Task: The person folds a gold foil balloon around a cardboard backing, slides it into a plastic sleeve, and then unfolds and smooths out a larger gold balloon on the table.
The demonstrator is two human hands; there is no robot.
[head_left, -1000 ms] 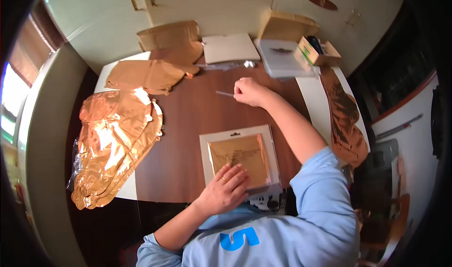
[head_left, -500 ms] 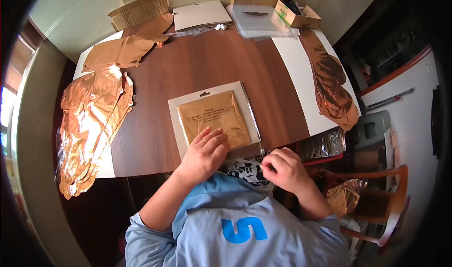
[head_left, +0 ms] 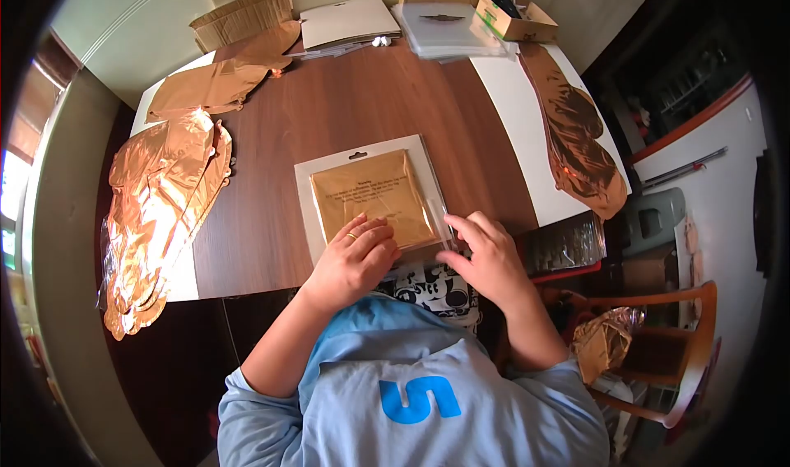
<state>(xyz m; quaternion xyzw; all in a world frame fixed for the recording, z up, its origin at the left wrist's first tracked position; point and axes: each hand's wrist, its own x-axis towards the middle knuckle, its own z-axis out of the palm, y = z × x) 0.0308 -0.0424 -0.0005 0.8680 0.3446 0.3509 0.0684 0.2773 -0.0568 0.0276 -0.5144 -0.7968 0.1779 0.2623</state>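
Observation:
A flat clear package [head_left: 309, 212] with a white backing card and a hang hole lies at the front edge of the table. Inside it is a folded copper-coloured foil piece [head_left: 362, 189], with printed text over it. My left hand [head_left: 355, 257] rests on the package's lower part, fingers bent and close together, a ring on one finger; whether they grip anything is hidden. Beside the package's lower right corner is my right hand [head_left: 487, 257], its thumb and fingers apart, fingertips near the clear plastic edge.
Copper foil shapes [head_left: 164, 204] cover the table's left side; another foil [head_left: 580, 138] lies at the right. Along the back stand white cards [head_left: 350, 23], clear sleeves [head_left: 448, 31] and a small box [head_left: 522, 23]. A wooden chair [head_left: 695, 335] is at the right.
My right hand has moved up and slightly right to the package's edge, and its fingers have opened. My left hand stays on the package with little change.

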